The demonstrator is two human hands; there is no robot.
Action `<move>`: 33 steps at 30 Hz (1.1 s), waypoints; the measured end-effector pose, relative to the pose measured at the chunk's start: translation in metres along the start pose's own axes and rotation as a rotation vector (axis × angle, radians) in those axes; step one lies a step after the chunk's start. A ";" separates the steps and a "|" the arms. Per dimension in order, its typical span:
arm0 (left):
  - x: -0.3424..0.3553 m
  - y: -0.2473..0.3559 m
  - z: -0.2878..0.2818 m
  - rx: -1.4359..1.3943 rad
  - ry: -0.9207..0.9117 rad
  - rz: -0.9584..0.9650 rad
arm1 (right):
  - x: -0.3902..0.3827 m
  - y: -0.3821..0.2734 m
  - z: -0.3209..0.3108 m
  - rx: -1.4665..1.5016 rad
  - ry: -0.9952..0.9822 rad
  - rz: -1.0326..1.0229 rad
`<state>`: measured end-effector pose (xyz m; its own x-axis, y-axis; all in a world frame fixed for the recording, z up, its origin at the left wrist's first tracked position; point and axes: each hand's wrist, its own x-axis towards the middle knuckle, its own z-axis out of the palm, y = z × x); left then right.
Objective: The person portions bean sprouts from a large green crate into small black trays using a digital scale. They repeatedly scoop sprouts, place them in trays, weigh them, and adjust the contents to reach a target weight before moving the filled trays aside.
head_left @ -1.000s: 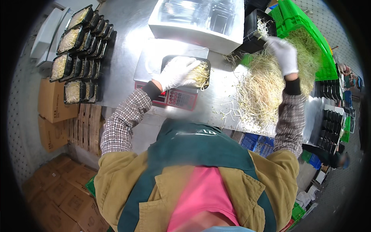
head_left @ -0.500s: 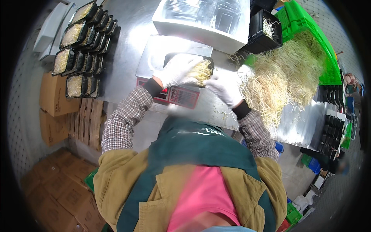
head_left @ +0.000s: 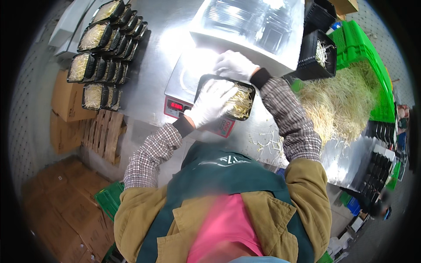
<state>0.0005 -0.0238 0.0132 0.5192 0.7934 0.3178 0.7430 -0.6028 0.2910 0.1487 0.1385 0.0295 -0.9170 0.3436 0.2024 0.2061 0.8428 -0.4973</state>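
A black plastic tray filled with pale bean sprouts sits over a weighing scale with a red front panel and a lit red display. My left hand, in a white glove, lies across the sprouts and the near left part of the tray, its fingers stretched out. Beyond the tray's far rim is my right hand, also gloved, with its fingers curled in. What those fingers hold, if anything, is hidden.
Filled sprout trays stand stacked at the far left. A white foam box with clear plastic lids is at the back, beside stacked black trays. Loose sprouts spill from a green crate at the right.
My right hand has moved from the tray's near right corner to beyond its far rim. My left hand still lies over the sprouts. The whole view has shifted slightly.
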 end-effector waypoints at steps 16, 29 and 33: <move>0.021 0.006 0.001 0.009 -0.052 -0.205 | -0.161 0.005 -0.087 -0.039 -0.073 0.861; -0.087 -0.031 -0.104 -0.087 0.458 -0.628 | -0.046 0.242 -0.075 -0.676 0.010 0.901; -0.129 -0.026 -0.102 -0.166 0.490 -0.919 | -0.070 0.266 -0.089 -0.619 0.005 0.723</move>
<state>-0.1286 -0.1192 0.0569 -0.4692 0.8521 0.2320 0.6779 0.1792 0.7130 0.2983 0.3751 -0.0422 -0.4954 0.8683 0.0246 0.8685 0.4946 0.0314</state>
